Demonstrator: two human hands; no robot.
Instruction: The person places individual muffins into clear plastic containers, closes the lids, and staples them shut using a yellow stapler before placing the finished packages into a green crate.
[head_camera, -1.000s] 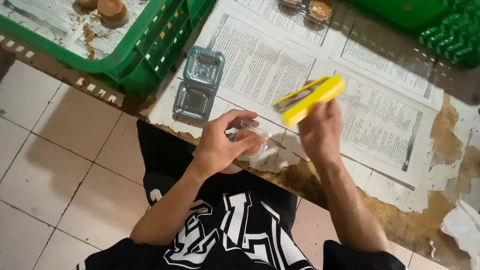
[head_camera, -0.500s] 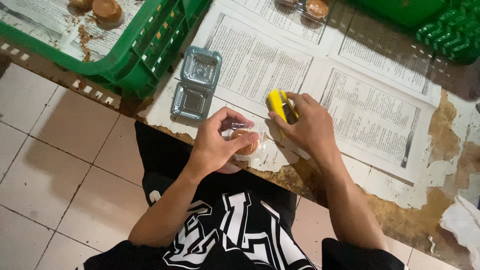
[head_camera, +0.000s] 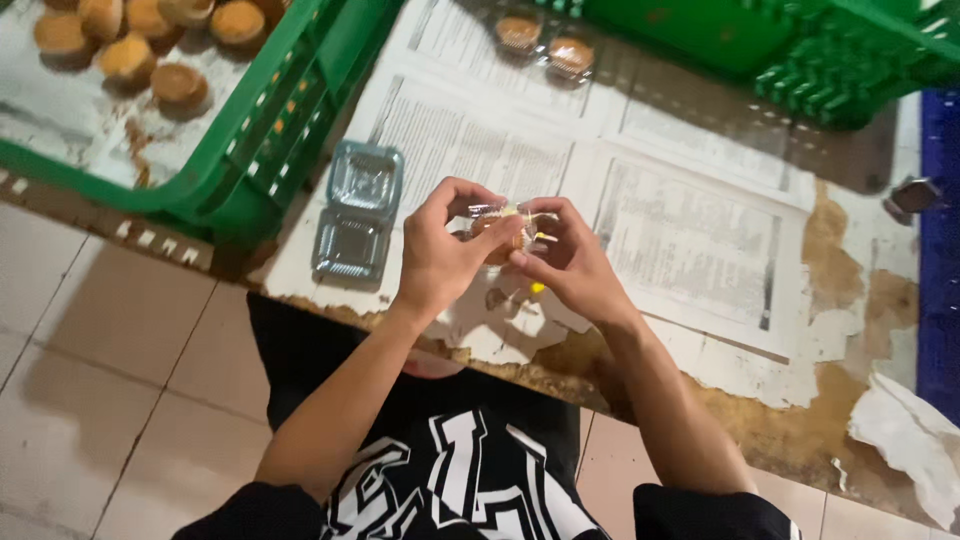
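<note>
My left hand (head_camera: 440, 258) and my right hand (head_camera: 572, 268) meet over the paper-covered table edge. Together they pinch a small clear plastic pack (head_camera: 497, 224) with a brown cake inside, fingertips at its top and sides. A bit of the yellow stapler (head_camera: 537, 288) shows on the table under my right hand; the rest is hidden. An empty clear clamshell pack (head_camera: 358, 210) lies open just left of my left hand.
A green crate (head_camera: 240, 150) at the left holds several loose brown cakes (head_camera: 180, 85). Two packed cakes (head_camera: 545, 45) sit at the top, beside another green crate (head_camera: 800, 50). Newspaper sheets (head_camera: 690, 240) cover the worn table. A crumpled white sheet (head_camera: 910, 440) lies at the lower right.
My right hand brought the raised yellow stapler down to the table and let go of it. It now grips the cake pack together with my left hand.
</note>
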